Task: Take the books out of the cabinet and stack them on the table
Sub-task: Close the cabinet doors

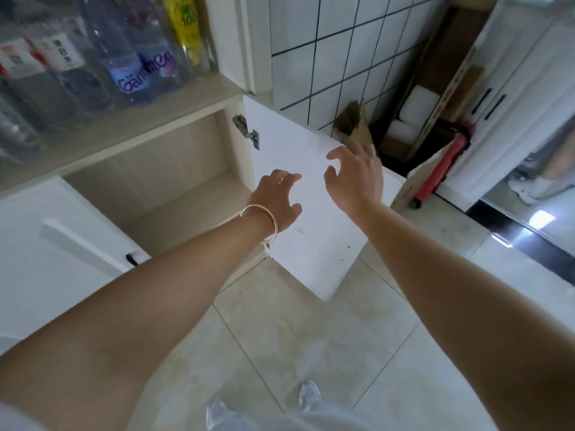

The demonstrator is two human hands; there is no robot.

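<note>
The lower cabinet compartment stands open, and its beige inside shows no books. Its white door is swung out to the right on a metal hinge. My left hand, with a thin bangle on the wrist, hovers in front of the door's inner face, fingers spread and holding nothing. My right hand is a little higher and to the right, near the door's top edge, fingers also spread and empty. No table is in view.
Above the compartment, a shelf holds several plastic water bottles. A closed white door is at the left. Cardboard and foam and a red item fill the corner. Pale tile floor lies below.
</note>
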